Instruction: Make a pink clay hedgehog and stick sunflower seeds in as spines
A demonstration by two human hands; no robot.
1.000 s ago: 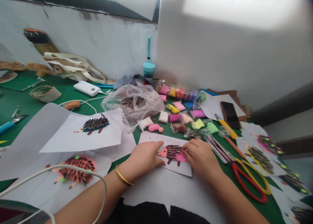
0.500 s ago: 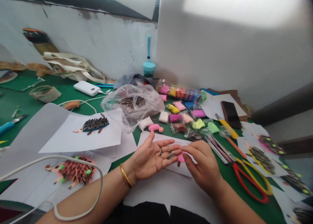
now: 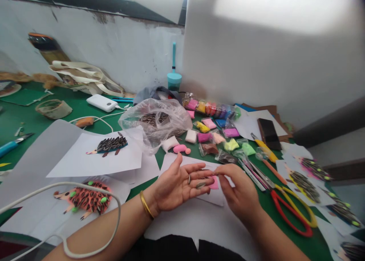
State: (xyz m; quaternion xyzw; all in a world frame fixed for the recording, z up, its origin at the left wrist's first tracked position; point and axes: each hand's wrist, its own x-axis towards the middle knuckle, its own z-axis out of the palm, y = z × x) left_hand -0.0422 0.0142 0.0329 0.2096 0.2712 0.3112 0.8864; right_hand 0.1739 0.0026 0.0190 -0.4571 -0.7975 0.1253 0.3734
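Note:
Palm up, my left hand lies open with its fingers stretched out. A couple of striped sunflower seeds rest loose on its fingers. At those fingertips my right hand is closed in a pinch, thumb against forefinger, on a small dark sunflower seed. Below the hands is a white sheet with a pink clay shape, partly hidden by my left fingers. Behind them, a clear plastic bag holds many sunflower seeds.
Small packets of coloured clay lie beyond my hands. Scissors, a phone and a yellow cutter are at the right. Seed-covered hedgehog pictures lie on both sides. A white cable loops across my left forearm.
My right hand has pulled slightly back from the left fingers with a seed now in its pinch. Fewer seeds show on the left hand, and more of the pink clay is visible.

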